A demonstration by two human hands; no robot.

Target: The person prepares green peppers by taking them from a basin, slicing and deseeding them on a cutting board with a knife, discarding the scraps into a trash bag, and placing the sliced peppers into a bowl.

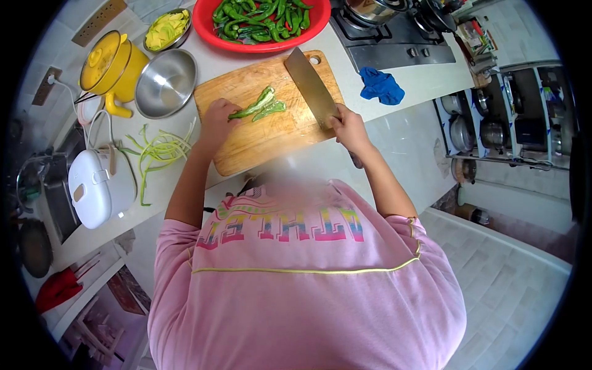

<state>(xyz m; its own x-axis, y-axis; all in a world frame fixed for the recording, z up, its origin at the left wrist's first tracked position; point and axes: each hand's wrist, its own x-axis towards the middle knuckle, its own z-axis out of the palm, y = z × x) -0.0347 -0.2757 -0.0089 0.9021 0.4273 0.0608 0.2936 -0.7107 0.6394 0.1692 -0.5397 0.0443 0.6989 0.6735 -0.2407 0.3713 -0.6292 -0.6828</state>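
A wooden cutting board [246,148] lies on the counter in front of me. On it is a green pepper, cut lengthwise into pieces, with its pale inside showing [256,105]. My left hand [219,126] is at the board's left side, its fingers closed on the pepper's left end. In my right hand [350,129] is the handle of a broad kitchen knife [311,86]. The blade rests over the right part of the board, pointing away from me, apart from the pepper.
Behind the board stands a red basin [203,34] of green peppers. To the left are a steel bowl [165,83], a yellow pot [117,68], a dish of yellow pieces [168,29], long green strips [163,151] and a white box [98,185]. A blue cloth [380,86] lies near the stove [401,52].
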